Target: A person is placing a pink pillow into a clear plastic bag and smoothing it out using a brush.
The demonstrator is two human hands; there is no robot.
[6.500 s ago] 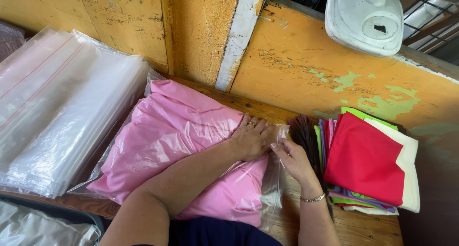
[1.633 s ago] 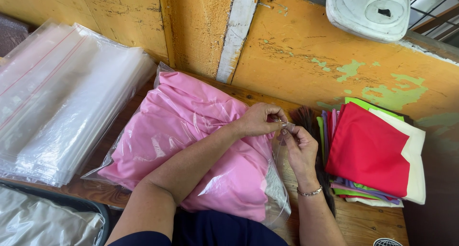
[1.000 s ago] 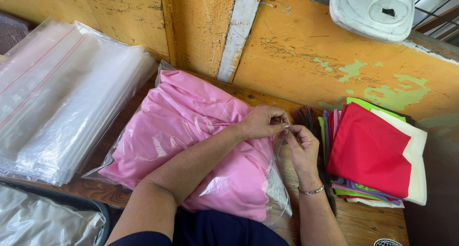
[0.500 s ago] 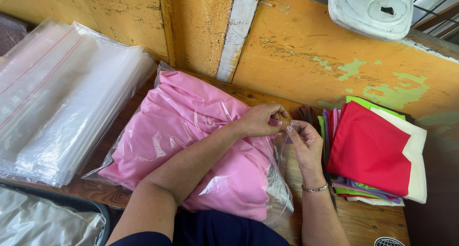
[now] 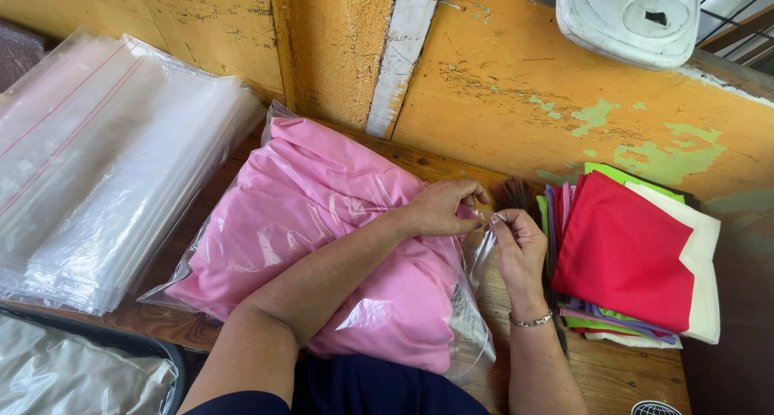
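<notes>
A pink folded cloth [image 5: 322, 222] lies inside a clear plastic bag [image 5: 472, 334] on the wooden table [image 5: 621, 375]. My left hand [image 5: 442, 207] rests on the cloth's right end and pinches the bag's open edge. My right hand [image 5: 516, 250], with a bracelet on the wrist, pinches the same edge from the right, fingertips almost touching the left hand's. Both hands meet at the bag's mouth near the far right corner of the cloth.
A thick stack of clear plastic bags [image 5: 105, 165] lies at the left. A pile of folded cloths, red on top [image 5: 625, 250], sits at the right. An orange peeling wall [image 5: 500, 85] backs the table, with a white fan base [image 5: 629, 16] above. Another bagged item [image 5: 72, 375] is at bottom left.
The hands have crept slightly up along the bag's edge, staying pinched together. Several seconds ago they were lower and flatter on the bag; the cloth has not moved.
</notes>
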